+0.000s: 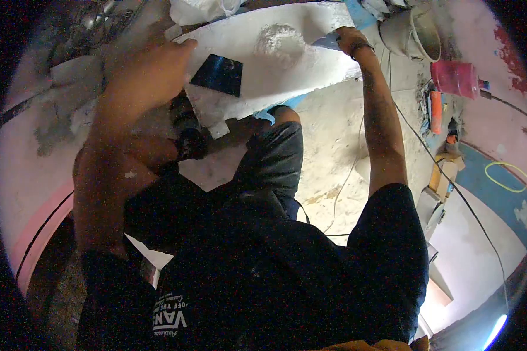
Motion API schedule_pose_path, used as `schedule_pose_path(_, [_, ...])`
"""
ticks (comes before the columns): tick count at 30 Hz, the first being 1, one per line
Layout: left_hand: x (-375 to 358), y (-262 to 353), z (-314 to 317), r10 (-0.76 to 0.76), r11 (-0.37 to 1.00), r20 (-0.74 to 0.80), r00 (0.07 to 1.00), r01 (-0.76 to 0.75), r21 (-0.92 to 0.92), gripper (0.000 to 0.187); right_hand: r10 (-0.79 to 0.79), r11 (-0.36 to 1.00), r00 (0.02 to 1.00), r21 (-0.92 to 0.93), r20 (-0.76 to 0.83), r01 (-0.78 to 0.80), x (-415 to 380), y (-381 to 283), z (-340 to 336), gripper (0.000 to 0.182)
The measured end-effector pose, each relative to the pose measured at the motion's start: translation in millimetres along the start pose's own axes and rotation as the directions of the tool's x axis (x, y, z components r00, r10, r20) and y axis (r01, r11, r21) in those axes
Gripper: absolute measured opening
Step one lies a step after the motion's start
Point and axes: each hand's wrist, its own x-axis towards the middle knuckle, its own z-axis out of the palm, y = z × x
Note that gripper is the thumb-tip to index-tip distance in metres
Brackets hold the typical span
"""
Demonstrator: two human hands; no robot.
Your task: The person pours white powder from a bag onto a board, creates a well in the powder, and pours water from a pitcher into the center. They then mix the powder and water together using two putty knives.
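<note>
My right hand [352, 42] is closed on a putty knife [327, 41], its flat blade resting over the right part of a white board [240, 38]. Close to that blade lies a mound of white paste [280, 44] with a rough surface. My left hand [167, 64] is at the board's left edge, blurred and in shadow; whether it grips the edge cannot be made out. Beside it, a dark, shiny trapezoid blade [218, 75] lies flat on the board. Below the board are my bent knees.
A whitish bucket [413, 35] stands at the upper right, near a pink translucent jug [455, 79] and an orange cylinder [435, 111]. A dark cable [445, 172] runs across the right side. A white plastic bag [202, 10] sits behind the board.
</note>
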Motion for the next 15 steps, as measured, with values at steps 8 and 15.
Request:
schedule_pose_path(8, [-4.0,10.3,-19.8,0.001,0.997,-0.087,0.996,-0.008,-0.079,0.043,0.397,0.862,0.918,0.332,0.026,-0.382,-41.6,-18.8,47.2,0.034])
schedule_pose_path(15, [2.3,11.6,-28.1,-0.047,0.995,0.059,0.997,0.052,-0.083,0.054,0.39,0.876,0.915,0.344,-0.098,-0.337,-37.4,-72.2,46.4,0.028])
